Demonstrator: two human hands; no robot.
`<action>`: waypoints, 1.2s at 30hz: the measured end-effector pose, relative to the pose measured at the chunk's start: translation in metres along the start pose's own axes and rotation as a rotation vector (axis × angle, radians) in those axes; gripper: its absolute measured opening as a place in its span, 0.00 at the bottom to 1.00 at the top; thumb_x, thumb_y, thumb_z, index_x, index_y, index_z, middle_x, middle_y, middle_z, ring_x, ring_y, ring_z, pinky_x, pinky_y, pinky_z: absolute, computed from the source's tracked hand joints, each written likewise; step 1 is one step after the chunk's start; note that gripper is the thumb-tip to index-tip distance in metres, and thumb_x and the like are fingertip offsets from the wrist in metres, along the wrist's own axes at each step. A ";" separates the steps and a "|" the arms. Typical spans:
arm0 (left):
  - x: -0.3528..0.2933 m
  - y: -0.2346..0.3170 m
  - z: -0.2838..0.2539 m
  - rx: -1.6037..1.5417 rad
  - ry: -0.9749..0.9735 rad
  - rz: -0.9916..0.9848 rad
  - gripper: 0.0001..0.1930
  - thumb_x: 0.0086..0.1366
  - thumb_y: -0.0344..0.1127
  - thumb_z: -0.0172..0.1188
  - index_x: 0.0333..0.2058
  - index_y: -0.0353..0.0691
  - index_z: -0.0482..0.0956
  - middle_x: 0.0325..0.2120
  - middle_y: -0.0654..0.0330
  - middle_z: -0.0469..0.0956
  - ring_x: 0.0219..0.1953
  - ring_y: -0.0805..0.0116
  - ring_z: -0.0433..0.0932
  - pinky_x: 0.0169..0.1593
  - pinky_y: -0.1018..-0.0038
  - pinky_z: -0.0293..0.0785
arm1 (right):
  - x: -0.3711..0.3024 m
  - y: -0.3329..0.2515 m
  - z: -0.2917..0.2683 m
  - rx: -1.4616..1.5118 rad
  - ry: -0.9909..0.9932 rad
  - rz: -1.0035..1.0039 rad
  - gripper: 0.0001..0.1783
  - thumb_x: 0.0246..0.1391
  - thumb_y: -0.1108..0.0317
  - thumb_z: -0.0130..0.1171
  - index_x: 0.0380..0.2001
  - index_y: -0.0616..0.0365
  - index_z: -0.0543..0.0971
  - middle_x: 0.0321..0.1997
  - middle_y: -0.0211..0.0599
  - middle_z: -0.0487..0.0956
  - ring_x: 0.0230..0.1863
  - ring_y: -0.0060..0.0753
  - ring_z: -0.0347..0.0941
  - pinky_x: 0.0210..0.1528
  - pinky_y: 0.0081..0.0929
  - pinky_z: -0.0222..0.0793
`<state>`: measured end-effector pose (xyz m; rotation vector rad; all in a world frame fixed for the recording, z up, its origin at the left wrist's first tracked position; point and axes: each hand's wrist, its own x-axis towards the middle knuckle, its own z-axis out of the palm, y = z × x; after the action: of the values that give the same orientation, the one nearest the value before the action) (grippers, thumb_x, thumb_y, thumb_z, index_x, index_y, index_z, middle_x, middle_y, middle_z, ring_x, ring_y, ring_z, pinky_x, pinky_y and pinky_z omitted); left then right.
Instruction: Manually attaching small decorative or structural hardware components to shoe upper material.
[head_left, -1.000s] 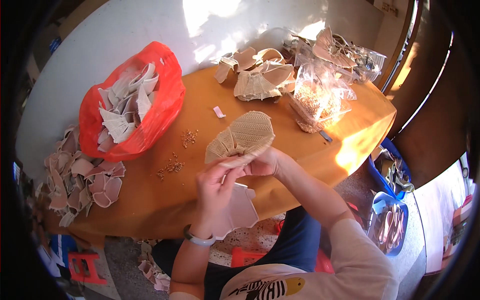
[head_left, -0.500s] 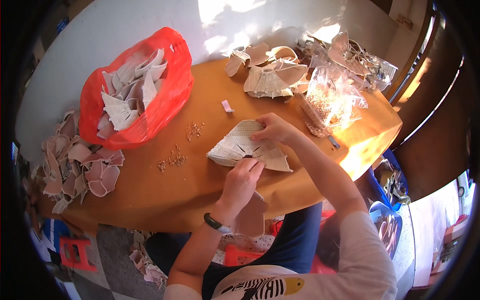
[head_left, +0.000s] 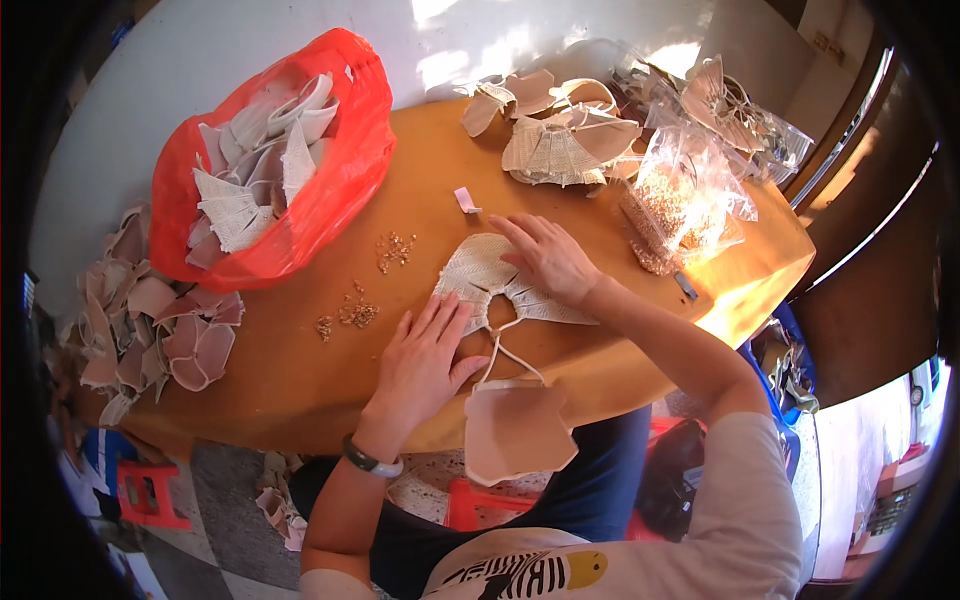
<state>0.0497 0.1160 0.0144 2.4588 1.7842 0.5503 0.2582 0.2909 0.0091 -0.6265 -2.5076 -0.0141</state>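
Note:
A cream shoe upper point(head_left: 470, 262) with a woven-look pattern lies spread on the table, its round opening facing me. From that opening a thin cream strap point(head_left: 518, 358) runs to a pinkish-beige panel point(head_left: 515, 432), which hangs over the near table edge. My left hand point(head_left: 420, 362) rests flat on the upper's left side, fingers stretched. Over its far right part lies my right hand point(head_left: 556, 265), fingers extended and palm down, hiding some of the pattern. Small piles of gold-coloured bits point(head_left: 358, 312) sit left of the upper. A little pink-and-white slip point(head_left: 466, 201) lies beyond it.
A red plastic bag point(head_left: 345, 190) full of upper pieces stands at the back left, beside a heap of pinkish pieces point(head_left: 145, 325). More uppers point(head_left: 565, 150) are piled at the back. A clear bag of gold bits point(head_left: 665, 200) and a small grey strip point(head_left: 685, 286) lie right.
My left hand has let go at the upper's opening and moved left to lie flat. My right hand has uncurled. The upper is flatter, with its opening, strap and hanging panel now exposed.

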 end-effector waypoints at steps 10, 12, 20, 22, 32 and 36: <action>0.027 0.032 0.019 0.021 0.130 -0.051 0.34 0.68 0.55 0.50 0.60 0.30 0.65 0.61 0.40 0.63 0.64 0.48 0.62 0.65 0.48 0.55 | 0.038 -0.003 0.019 -0.143 0.020 -0.303 0.17 0.51 0.63 0.57 0.45 0.55 0.77 0.39 0.35 0.71 0.44 0.37 0.72 0.46 0.34 0.68; 0.025 0.031 0.023 0.027 0.123 -0.062 0.35 0.67 0.56 0.50 0.60 0.29 0.64 0.62 0.42 0.63 0.65 0.49 0.61 0.65 0.49 0.55 | 0.049 0.002 0.021 -0.016 -0.136 -0.264 0.12 0.51 0.66 0.57 0.39 0.57 0.79 0.35 0.38 0.77 0.40 0.39 0.76 0.42 0.35 0.71; 0.022 0.036 0.024 0.006 0.121 -0.119 0.36 0.64 0.58 0.53 0.61 0.35 0.64 0.62 0.47 0.63 0.65 0.49 0.61 0.65 0.47 0.53 | 0.115 -0.003 0.064 0.563 -0.092 0.322 0.09 0.50 0.69 0.63 0.35 0.60 0.83 0.32 0.42 0.84 0.34 0.41 0.81 0.38 0.29 0.74; 0.021 0.036 0.025 -0.007 0.138 -0.124 0.36 0.64 0.58 0.53 0.61 0.36 0.64 0.62 0.47 0.63 0.65 0.49 0.61 0.65 0.47 0.53 | 0.124 -0.010 0.068 0.566 -0.137 0.349 0.10 0.50 0.67 0.63 0.35 0.59 0.84 0.33 0.40 0.83 0.35 0.40 0.80 0.39 0.30 0.74; 0.018 0.032 0.029 0.005 0.163 -0.114 0.34 0.63 0.58 0.55 0.60 0.40 0.68 0.63 0.49 0.62 0.65 0.48 0.60 0.66 0.47 0.51 | 0.103 -0.031 0.045 0.325 -0.022 0.173 0.07 0.52 0.67 0.58 0.31 0.59 0.80 0.29 0.41 0.81 0.35 0.44 0.78 0.50 0.42 0.65; 0.020 0.034 0.027 -0.050 0.158 -0.093 0.32 0.64 0.58 0.54 0.60 0.43 0.68 0.63 0.46 0.61 0.65 0.46 0.59 0.65 0.46 0.50 | 0.037 -0.032 -0.031 0.701 -0.420 0.501 0.07 0.55 0.69 0.58 0.32 0.61 0.79 0.29 0.38 0.78 0.36 0.27 0.73 0.44 0.29 0.67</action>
<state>0.0947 0.1274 0.0025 2.3444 1.9039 0.7914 0.2327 0.2736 0.0584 -0.9845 -2.4007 1.2261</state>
